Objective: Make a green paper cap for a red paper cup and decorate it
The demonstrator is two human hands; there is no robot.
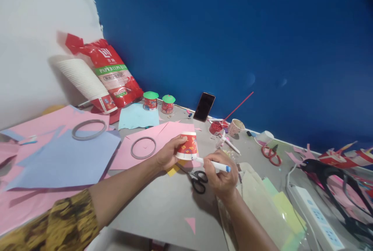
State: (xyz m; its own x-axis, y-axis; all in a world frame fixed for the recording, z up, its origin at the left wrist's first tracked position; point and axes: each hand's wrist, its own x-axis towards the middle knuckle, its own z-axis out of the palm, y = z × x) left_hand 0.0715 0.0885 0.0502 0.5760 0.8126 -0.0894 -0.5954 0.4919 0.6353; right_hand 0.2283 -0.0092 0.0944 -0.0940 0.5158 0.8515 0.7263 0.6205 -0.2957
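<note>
My left hand (169, 152) is closed around a red paper cup (188, 147), which it holds bottom up above the table, white rim downward. Between the fingers of my right hand (223, 173) is a white marker (215, 164) with a blue end. The marker's tip meets the cup close to its rim; small dark marks show there. Under the hands lie black-handled scissors (199, 183), partly over a bit of yellow paper (171, 171). A grey ring (143, 138) rests on pink paper (122, 161) left of the cup.
At the back left, a stack of paper cups (84, 80) leans by a red cup bag (112, 72). Two small cups with green tops (150, 95) stand near a phone (204, 106). Red scissors (271, 154), a glue gun (329, 173) and a power strip (316, 216) lie right.
</note>
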